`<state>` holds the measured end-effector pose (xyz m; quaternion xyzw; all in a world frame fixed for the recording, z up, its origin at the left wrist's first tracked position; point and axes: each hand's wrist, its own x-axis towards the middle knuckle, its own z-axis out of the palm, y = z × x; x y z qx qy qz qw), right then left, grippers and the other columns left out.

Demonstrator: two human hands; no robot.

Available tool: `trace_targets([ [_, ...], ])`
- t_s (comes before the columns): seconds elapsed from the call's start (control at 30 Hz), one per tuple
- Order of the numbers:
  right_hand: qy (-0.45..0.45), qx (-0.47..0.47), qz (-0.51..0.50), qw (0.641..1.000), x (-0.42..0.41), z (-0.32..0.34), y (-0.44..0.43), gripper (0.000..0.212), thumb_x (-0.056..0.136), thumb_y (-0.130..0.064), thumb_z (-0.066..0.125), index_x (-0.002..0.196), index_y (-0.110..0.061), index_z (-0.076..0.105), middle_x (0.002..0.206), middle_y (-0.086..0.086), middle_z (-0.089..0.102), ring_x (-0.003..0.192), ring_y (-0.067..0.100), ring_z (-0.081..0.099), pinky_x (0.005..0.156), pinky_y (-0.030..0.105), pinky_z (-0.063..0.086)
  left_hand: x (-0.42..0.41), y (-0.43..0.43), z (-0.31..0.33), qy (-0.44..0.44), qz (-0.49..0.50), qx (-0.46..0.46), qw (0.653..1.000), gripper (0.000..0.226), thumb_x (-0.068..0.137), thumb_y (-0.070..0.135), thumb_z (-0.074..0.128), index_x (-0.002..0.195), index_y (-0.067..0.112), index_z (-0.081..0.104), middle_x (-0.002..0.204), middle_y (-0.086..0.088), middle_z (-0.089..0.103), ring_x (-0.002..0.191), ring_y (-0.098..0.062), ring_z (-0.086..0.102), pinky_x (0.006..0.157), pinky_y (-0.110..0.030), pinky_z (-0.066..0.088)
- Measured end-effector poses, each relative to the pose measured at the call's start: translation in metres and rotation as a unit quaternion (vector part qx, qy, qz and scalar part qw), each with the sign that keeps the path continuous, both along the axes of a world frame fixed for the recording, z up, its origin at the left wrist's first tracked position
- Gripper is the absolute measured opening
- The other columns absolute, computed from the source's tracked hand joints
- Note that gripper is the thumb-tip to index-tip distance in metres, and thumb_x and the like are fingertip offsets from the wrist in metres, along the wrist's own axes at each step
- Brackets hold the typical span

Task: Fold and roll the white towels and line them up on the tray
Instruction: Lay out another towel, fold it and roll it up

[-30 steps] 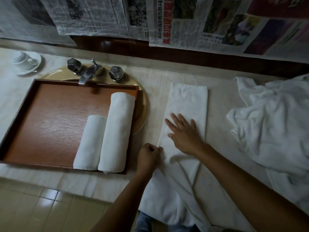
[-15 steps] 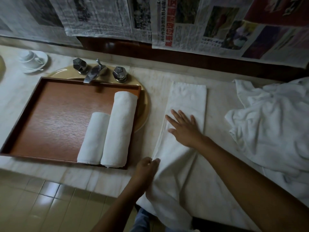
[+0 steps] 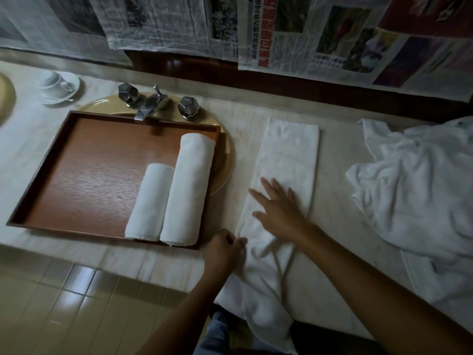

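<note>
Two rolls (image 3: 169,193) sit on the tray (image 3: 84,170), your right hand (image 3: 279,213) flat, left hand (image 3: 225,248) pinching the third towel (image 3: 286,160), pile (image 3: 419,190) waiting.

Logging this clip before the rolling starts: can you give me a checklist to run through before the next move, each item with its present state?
1. Far half of the folded towel lies flat: ok.
2. Its near end is smooth: not ok, it is wrinkled and hangs over the counter edge.
3. Right hand lies flat on the towel: ok.
4. Left hand grips the towel's left edge: ok.
5. Bare room on the tray left of the short roll and long roll: ok.
6. Layers underneath are aligned: cannot tell.
</note>
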<state>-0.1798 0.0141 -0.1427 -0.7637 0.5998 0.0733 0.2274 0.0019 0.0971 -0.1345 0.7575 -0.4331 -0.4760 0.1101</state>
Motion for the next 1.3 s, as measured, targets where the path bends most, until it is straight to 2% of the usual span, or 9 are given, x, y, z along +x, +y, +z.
trace_targets([
  [0.27, 0.033, 0.028, 0.009, 0.999, -0.016, -0.012, -0.021, 0.066, 0.102, -0.065, 0.034, 0.158, -0.055, -0.001, 0.169, -0.014, -0.022, 0.156, 0.023, -0.023, 0.121, 0.065, -0.005, 0.006, 0.001, 0.019, 0.299, 0.134, 0.144, 0.934, 0.014, 0.095, 0.016, 0.072, 0.092, 0.002, 0.068, 0.085, -0.018, 0.067, 0.067, -0.024, 0.065, 0.057, -0.028, 0.052],
  [0.43, 0.034, 0.035, 0.011, 0.999, -0.023, -0.012, -0.045, 0.068, 0.102, -0.061, 0.041, 0.157, -0.056, 0.002, 0.169, -0.015, -0.022, 0.156, 0.024, -0.021, 0.120, 0.067, -0.004, 0.015, 0.012, 0.008, 0.217, 0.122, 0.076, 0.965, 0.022, 0.095, 0.019, 0.074, 0.083, 0.007, 0.060, 0.068, -0.004, 0.063, 0.049, -0.011, 0.058, 0.046, -0.022, 0.043],
  [0.57, 0.035, 0.035, 0.012, 0.999, -0.022, -0.009, -0.049, 0.067, 0.103, -0.061, 0.040, 0.158, -0.055, 0.003, 0.169, -0.015, -0.021, 0.156, 0.023, -0.021, 0.121, 0.066, -0.004, 0.017, 0.016, 0.007, 0.225, 0.132, 0.044, 0.964, 0.027, 0.093, 0.026, 0.077, 0.087, 0.004, 0.062, 0.067, -0.005, 0.066, 0.058, -0.015, 0.061, 0.054, -0.030, 0.047],
  [0.7, 0.034, 0.023, 0.009, 0.999, -0.022, -0.010, -0.047, 0.067, 0.102, -0.061, 0.043, 0.158, -0.054, 0.007, 0.170, -0.014, -0.017, 0.157, 0.023, -0.018, 0.121, 0.066, -0.001, 0.026, 0.020, -0.004, 0.072, 0.043, -0.025, 0.996, 0.033, 0.094, 0.037, 0.072, 0.084, 0.007, 0.064, 0.077, -0.012, 0.070, 0.070, -0.024, 0.066, 0.064, -0.044, 0.055],
  [0.8, 0.038, 0.023, 0.012, 0.999, -0.022, -0.009, -0.047, 0.067, 0.102, -0.061, 0.043, 0.159, -0.053, 0.007, 0.170, -0.014, -0.017, 0.157, 0.023, -0.017, 0.121, 0.065, -0.001, 0.025, 0.019, -0.006, 0.000, -0.002, -0.040, 0.999, 0.030, 0.093, 0.037, 0.073, 0.079, 0.015, 0.060, 0.072, -0.003, 0.067, 0.066, -0.018, 0.063, 0.056, -0.030, 0.044],
  [0.93, 0.044, -0.007, 0.001, 0.999, -0.008, 0.001, -0.035, 0.069, 0.104, -0.048, 0.048, 0.162, -0.044, 0.010, 0.172, 0.000, -0.011, 0.158, 0.029, -0.012, 0.122, 0.064, 0.002, 0.022, 0.015, -0.005, -0.030, -0.022, -0.048, 0.998, 0.026, 0.092, 0.039, 0.074, 0.083, 0.017, 0.063, 0.076, -0.001, 0.068, 0.070, -0.018, 0.066, 0.064, -0.034, 0.054],
  [1.07, -0.002, -0.059, 0.010, 0.998, 0.014, 0.005, 0.014, 0.064, 0.101, -0.038, 0.053, 0.160, -0.036, 0.026, 0.170, 0.006, 0.013, 0.156, 0.030, 0.010, 0.123, 0.058, 0.017, 0.022, 0.018, -0.007, -0.018, -0.018, -0.048, 0.999, 0.024, 0.094, 0.038, 0.072, 0.085, 0.018, 0.063, 0.078, -0.002, 0.068, 0.071, -0.019, 0.066, 0.065, -0.033, 0.055],
  [1.17, 0.035, 0.005, 0.010, 0.999, 0.014, -0.005, 0.025, 0.065, 0.105, -0.045, 0.045, 0.161, -0.043, 0.012, 0.172, -0.003, -0.007, 0.158, 0.025, -0.006, 0.121, 0.065, 0.013, 0.021, 0.019, -0.006, 0.036, -0.009, -0.034, 0.999, 0.019, 0.099, 0.032, 0.067, 0.093, 0.014, 0.063, 0.084, -0.004, 0.069, 0.074, -0.020, 0.067, 0.069, -0.037, 0.058],
  [1.3, 0.037, 0.019, 0.023, 0.999, 0.001, -0.012, 0.003, 0.068, 0.106, -0.044, 0.044, 0.159, -0.051, 0.002, 0.170, -0.011, -0.019, 0.157, 0.022, -0.017, 0.120, 0.069, 0.004, 0.022, 0.021, 0.004, 0.203, -0.022, 0.096, 0.974, 0.022, 0.103, 0.029, 0.062, 0.100, 0.007, 0.064, 0.086, -0.006, 0.063, 0.075, -0.019, 0.060, 0.065, -0.030, 0.048],
])
